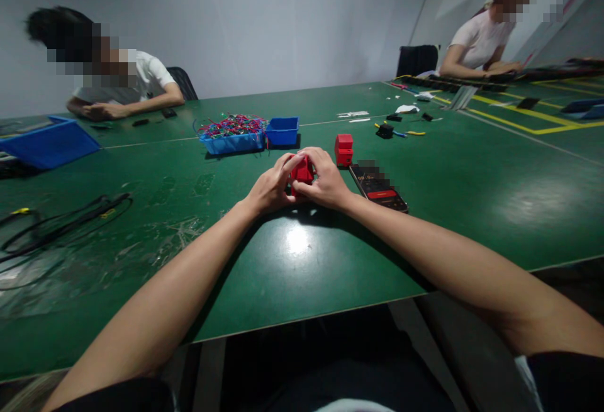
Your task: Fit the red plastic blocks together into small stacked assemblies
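Note:
Both my hands close around a small red block-shaped plastic part [303, 172] just above the green table [264, 273]. My left hand [274, 185] grips it from the left, fingers curled over its edge. From the right, my right hand [325, 179] wraps it, with the thumb across its near side. The fingers hide much of the part, so its full shape does not show. Just right of my right hand stands a similar red part [344, 150]. A phone [379, 189] with a lit screen lies beside it.
Beyond my hands sit a blue bin of coloured wires [234, 138] and a smaller blue bin [282, 131]. Black cables [61, 223] and clear plastic lie at left, near a large blue tray [50, 143]. Pliers [401, 133] lie right. Two people sit across the table.

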`<state>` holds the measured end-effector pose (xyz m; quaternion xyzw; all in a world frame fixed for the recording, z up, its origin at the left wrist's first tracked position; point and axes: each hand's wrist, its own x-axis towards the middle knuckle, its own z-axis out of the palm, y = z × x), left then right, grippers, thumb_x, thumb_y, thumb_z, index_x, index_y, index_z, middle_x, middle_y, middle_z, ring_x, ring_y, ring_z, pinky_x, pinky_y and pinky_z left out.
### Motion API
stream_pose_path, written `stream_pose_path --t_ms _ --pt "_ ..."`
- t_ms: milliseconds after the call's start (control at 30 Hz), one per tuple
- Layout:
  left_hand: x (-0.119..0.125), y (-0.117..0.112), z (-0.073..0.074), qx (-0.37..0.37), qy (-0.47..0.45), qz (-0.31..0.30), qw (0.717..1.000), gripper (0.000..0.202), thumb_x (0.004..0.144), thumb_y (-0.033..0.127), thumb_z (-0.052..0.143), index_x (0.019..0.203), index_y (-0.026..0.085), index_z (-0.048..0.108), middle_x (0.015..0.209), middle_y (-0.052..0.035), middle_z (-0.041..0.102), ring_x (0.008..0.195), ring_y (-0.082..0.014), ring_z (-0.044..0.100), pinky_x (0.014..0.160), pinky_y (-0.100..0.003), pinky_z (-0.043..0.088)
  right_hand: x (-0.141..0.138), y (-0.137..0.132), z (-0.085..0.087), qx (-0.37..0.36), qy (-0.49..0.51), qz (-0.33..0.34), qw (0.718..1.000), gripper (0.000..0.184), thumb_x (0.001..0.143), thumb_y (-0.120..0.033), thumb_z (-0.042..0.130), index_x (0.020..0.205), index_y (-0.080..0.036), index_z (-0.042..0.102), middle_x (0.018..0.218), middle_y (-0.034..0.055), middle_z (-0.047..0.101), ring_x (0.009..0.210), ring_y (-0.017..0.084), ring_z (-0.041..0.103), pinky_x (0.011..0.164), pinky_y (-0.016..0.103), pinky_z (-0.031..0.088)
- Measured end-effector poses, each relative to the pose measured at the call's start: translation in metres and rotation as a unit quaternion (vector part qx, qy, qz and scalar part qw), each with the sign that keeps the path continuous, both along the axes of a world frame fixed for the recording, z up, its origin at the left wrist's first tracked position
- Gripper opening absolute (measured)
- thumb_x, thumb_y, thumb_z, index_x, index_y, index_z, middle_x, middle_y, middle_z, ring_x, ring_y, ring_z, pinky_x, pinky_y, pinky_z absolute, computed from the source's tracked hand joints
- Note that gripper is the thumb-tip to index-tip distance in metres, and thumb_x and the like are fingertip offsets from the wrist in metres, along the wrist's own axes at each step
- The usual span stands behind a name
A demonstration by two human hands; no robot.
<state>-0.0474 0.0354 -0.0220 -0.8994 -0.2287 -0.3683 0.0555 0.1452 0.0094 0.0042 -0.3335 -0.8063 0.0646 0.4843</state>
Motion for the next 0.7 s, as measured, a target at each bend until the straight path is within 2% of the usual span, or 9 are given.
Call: stream_pose_path --t_ms 233,467,700 --pt "0.0004 -0.0002 0.0007 -0.003 -0.005 0.0 1.0 0.105 0.072 0.043 0.08 0.155 0.026 0.017 0.147 -0.0226 0.043 0.126 -0.0355 0.058 0.091 -0.047 0.058 0.0004 0.0 -0.0004 0.01 -0.002 0.001 1.0 0.042 0.078 -0.039 0.066 0.115 -0.021 0.057 0.115 0.0112 0.063 0.109 0.03 0.055 0.099 0.048 0.045" --pt "0.0013 -0.0009 0.0032 0.026 -0.012 -0.019 0.999 0.108 0.073 0.045 0.08 0.155 0.026 0.012 0.144 -0.0233 0.045 0.125 -0.036 0.059 0.091 -0.048 0.058 -0.0003 0.0013 -0.0031 0.006 0.015 -0.001 1.0 0.048 0.081 -0.054 0.067 0.114 -0.02 0.059 0.118 0.013 0.062 0.112 0.029 0.055 0.101 0.047 0.045" --pt "0.0013 -0.0038 0.0037 0.013 -0.03 -0.013 0.999 0.102 0.073 0.039 0.08 0.152 0.024 0.018 0.142 -0.0222 0.049 0.12 -0.0326 0.062 0.086 -0.044 0.06 -0.0016 0.0014 -0.0043 -0.006 -0.007 0.001 1.0 0.048 0.08 -0.048 0.068 0.119 -0.022 0.057 0.122 0.0133 0.062 0.119 0.032 0.053 0.106 0.052 0.041"
